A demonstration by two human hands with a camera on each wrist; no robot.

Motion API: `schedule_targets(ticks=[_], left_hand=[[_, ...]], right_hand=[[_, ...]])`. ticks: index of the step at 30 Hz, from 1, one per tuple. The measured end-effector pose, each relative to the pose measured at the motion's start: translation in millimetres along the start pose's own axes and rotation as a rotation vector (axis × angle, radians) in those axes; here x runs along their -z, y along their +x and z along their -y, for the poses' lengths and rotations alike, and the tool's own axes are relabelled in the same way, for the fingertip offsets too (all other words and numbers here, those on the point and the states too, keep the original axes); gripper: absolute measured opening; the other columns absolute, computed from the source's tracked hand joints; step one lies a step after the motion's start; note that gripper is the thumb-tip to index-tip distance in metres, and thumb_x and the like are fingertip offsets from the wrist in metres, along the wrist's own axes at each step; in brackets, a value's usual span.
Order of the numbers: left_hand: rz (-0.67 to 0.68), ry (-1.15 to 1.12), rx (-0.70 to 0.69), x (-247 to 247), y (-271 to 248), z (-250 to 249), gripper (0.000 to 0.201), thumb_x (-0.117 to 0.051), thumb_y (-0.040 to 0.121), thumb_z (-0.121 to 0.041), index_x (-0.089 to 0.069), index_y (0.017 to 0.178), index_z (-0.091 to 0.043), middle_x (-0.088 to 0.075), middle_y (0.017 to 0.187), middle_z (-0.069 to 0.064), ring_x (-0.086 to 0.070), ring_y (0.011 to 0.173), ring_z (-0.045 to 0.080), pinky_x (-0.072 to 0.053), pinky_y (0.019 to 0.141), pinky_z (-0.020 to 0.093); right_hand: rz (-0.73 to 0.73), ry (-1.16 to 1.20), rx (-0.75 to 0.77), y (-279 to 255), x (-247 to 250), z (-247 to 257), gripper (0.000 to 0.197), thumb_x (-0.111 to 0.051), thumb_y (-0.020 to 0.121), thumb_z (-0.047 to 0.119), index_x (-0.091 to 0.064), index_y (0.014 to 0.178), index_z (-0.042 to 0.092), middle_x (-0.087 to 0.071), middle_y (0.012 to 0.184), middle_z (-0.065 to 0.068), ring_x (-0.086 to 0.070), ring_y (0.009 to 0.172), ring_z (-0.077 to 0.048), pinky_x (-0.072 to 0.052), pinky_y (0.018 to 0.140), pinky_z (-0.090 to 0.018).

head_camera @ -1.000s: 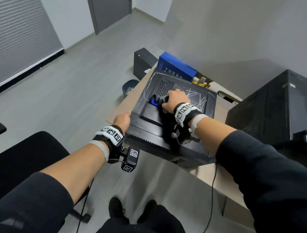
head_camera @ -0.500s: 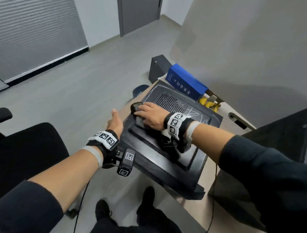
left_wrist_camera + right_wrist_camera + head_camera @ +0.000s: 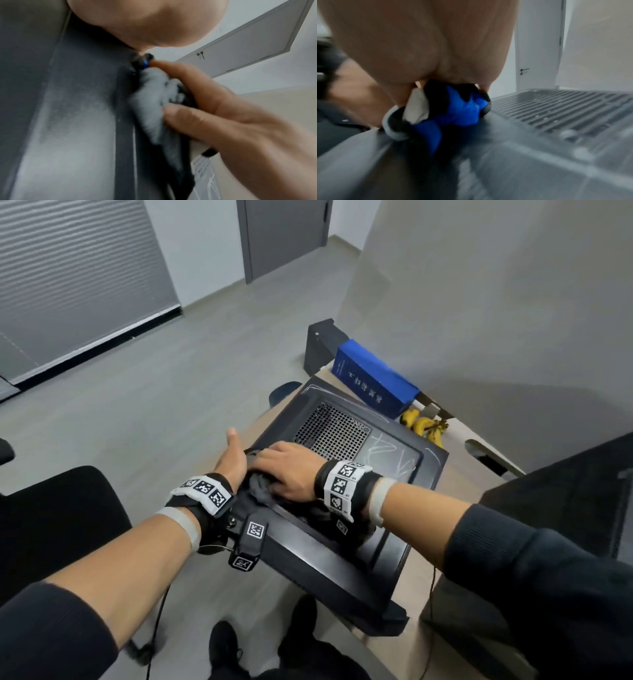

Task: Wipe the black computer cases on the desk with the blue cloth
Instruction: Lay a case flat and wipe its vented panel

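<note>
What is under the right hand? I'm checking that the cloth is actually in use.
The bunched blue cloth, pressed onto the computer case by the right hand. The panel beneath it is covered.

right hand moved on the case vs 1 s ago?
Yes. The right hand with the cloth has slid from beside the vent grille toward the case's left edge, next to the left hand.

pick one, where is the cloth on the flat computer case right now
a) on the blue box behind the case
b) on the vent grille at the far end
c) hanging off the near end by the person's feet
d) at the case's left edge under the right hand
d: in the head view the right hand presses the bunched cloth onto the computer case at its left edge, beside the left hand, short of the vent grille.
</note>
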State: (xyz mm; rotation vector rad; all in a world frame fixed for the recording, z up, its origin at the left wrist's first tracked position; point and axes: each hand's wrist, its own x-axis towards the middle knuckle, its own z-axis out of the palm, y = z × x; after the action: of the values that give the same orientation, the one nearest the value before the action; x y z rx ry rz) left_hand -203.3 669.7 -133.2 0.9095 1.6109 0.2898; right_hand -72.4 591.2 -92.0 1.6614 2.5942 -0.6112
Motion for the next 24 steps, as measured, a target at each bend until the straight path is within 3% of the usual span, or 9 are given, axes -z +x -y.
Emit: schedule_targets(ticks=[2,4,6,9,12,14,17,21,24], left_hand=[[0.002,0.048,-0.012,2,11,7,0.136,-0.004,0.056,-0.105,-0.054,0.141,-0.011,-0.048,0.149,0.016,-0.044,0.139,0.034,-0.031,0.117,0.048],[0.007,0.127,0.023,4,27,17,0.147,-0.001,0.041,-0.107,-0.047,0.147,-0.017,-0.043,0.154,0.013,-0.040,0.142,0.035,-0.029,0.118,0.051],[0.038,0.129,0.037,3,44,22,0.141,-0.004,0.046,-0.104,-0.049,0.146,-0.015,-0.049,0.149,0.013,-0.045,0.138,0.035,-0.032,0.117,0.051],[0.111,0.046,0.035,3,74,20,0.144,-0.010,0.037,-0.112,-0.064,0.129,-0.015,-0.061,0.136,0.015,-0.056,0.127,0.036,-0.037,0.113,0.053],[0.156,-0.027,0.019,2,32,-10,0.100,-0.015,0.078,-0.092,-0.068,0.105,-0.011,-0.068,0.117,0.012,-0.063,0.110,0.030,-0.043,0.108,0.043],[0.161,-0.034,-0.048,-4,21,-24,0.085,-0.016,0.093,-0.076,-0.062,0.119,-0.009,-0.065,0.122,0.012,-0.061,0.115,0.029,-0.042,0.109,0.044],[0.170,-0.058,-0.122,-11,30,-29,0.078,-0.023,0.096,-0.073,-0.061,0.121,-0.010,-0.063,0.131,0.015,-0.060,0.121,0.031,-0.042,0.110,0.046],[0.252,0.161,-0.228,-30,32,-29,0.070,-0.048,0.082,-0.081,-0.066,0.113,-0.021,-0.072,0.110,0.006,-0.067,0.102,0.026,-0.052,0.096,0.041],[0.177,0.503,-0.298,-42,36,-21,0.102,-0.064,0.045,-0.092,-0.056,0.129,-0.034,-0.066,0.123,-0.001,-0.061,0.114,0.029,-0.049,0.101,0.049]], right_hand=[[0.005,-0.088,-0.128,6,16,-37,0.061,-0.046,0.073,0.030,-0.052,0.134,0.028,-0.055,0.136,0.000,-0.050,0.122,-0.028,-0.040,0.103,-0.046],[0.018,-0.119,-0.335,5,38,-75,0.058,-0.043,0.073,0.028,-0.055,0.129,0.030,-0.054,0.137,0.001,-0.048,0.124,-0.030,-0.037,0.105,-0.046],[-0.001,-0.107,-0.476,6,48,-84,0.046,-0.045,0.080,0.027,-0.056,0.125,0.028,-0.052,0.134,0.002,-0.043,0.126,-0.029,-0.032,0.108,-0.045],[-0.037,-0.094,-0.374,10,39,-41,0.038,-0.045,0.079,0.032,-0.061,0.112,0.024,-0.057,0.120,0.002,-0.047,0.117,-0.027,-0.036,0.100,-0.042],[0.015,-0.012,-0.076,10,9,14,0.035,-0.056,0.078,0.024,-0.062,0.112,0.021,-0.058,0.114,0.001,-0.048,0.110,-0.026,-0.037,0.097,-0.041],[-0.013,0.031,-0.017,9,7,16,0.035,-0.058,0.078,0.021,-0.063,0.113,0.019,-0.058,0.114,0.001,-0.049,0.106,-0.026,-0.040,0.095,-0.041],[-0.046,0.000,-0.219,15,28,-34,0.037,-0.054,0.082,0.025,-0.059,0.119,0.020,-0.056,0.119,-0.001,-0.049,0.110,-0.027,-0.042,0.095,-0.043],[-0.113,-0.009,-0.543,9,51,-124,0.048,-0.044,0.086,0.031,-0.051,0.133,0.022,-0.049,0.136,-0.004,-0.043,0.124,-0.030,-0.038,0.104,-0.045],[-0.140,0.083,-0.636,15,56,-140,0.049,-0.045,0.089,0.028,-0.048,0.137,0.019,-0.045,0.141,-0.005,-0.040,0.127,-0.030,-0.036,0.107,-0.044]])
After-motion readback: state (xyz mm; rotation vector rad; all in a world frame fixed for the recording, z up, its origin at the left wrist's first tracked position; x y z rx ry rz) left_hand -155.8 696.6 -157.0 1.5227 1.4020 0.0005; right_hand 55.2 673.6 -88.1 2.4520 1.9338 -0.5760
